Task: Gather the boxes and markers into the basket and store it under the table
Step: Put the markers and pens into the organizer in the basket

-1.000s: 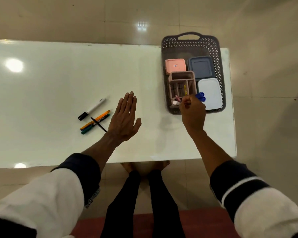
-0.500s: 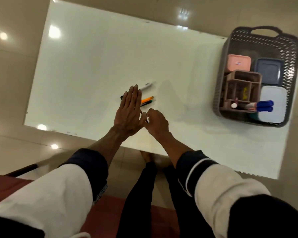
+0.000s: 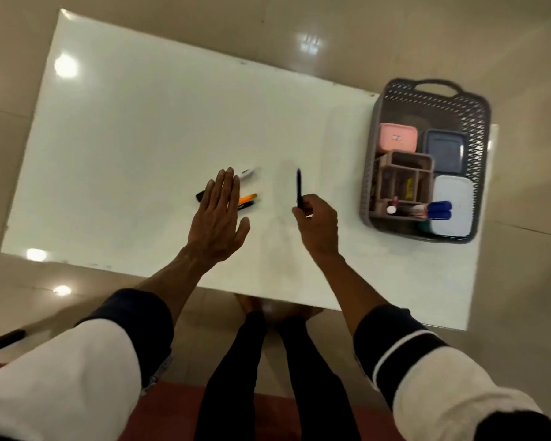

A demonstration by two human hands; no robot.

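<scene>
Head view, right hand (image 3: 317, 224), pen (image 3: 299, 187) pointing away

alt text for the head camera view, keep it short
Seen from above, a person's right hand holds a dark pen over a white table, left hand open above three markers. A grey basket at the right holds boxes and markers.

Glossy white table (image 3: 147, 128) mirroring ceiling lights, perforated grey plastic basket (image 3: 427, 100) at its right edge, smooth plastic boxes (image 3: 398, 137) inside, polished floor tiles (image 3: 363, 23), cloth sleeves (image 3: 77, 370).
</scene>
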